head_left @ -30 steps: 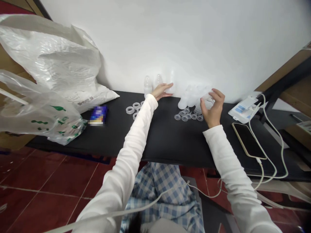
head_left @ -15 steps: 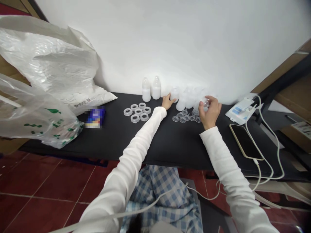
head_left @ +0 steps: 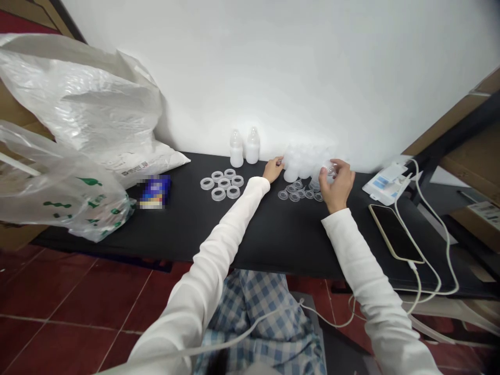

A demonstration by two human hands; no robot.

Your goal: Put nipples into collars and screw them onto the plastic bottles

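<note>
Clear cap (head_left: 332, 170) partly hidden, blue packet (head_left: 161, 188) pixelated

Head cam, looks fwd/down at tbl (head_left: 289, 234)

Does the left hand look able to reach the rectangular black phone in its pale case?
Probably not directly: the white-sleeved right forearm lies between the left hand and the black phone.

Black table (head_left: 289, 234) with bottles (head_left: 252, 150), rings (head_left: 224, 187) (seven) and a phone (head_left: 395, 233).
</note>
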